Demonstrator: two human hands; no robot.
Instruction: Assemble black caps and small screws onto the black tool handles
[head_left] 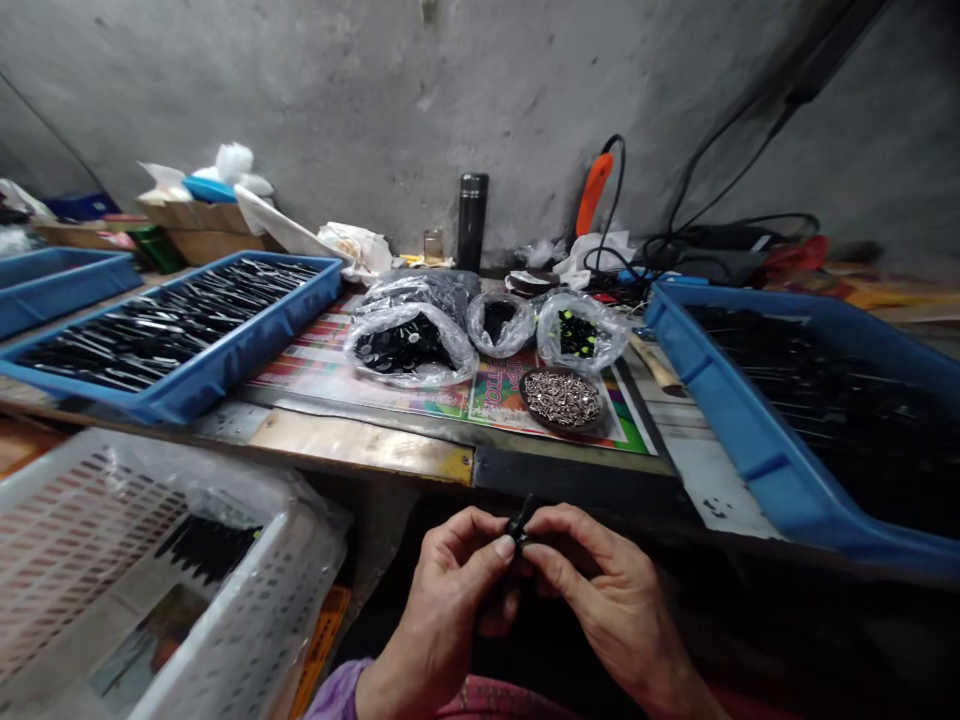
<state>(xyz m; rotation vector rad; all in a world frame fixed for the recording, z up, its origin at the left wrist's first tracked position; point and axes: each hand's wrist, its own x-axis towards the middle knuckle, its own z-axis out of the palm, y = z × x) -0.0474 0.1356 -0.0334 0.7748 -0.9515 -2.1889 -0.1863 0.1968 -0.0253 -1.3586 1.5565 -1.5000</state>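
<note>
In the head view, both hands meet below the front edge of the bench around a small black part (519, 522), its exact kind too hidden to name. Thumb and fingers of my left hand (457, 580) pinch it from the left. On the other side, my right hand (600, 580) closes thumb and forefinger on the same part. Its upper tip sticks up between the fingertips. Closest on the bench are a round dish of small metal rivets or screws (562, 398) and an open plastic bag of black pieces (409, 345).
Blue trays of black parts stand at the left (172, 400) and right (750, 430). A white perforated basket (247, 590) sits low at left. Smaller bags (501, 325) lie mid-bench, before a dark thermos (472, 220) and an orange-handled tool (594, 192) with a cable.
</note>
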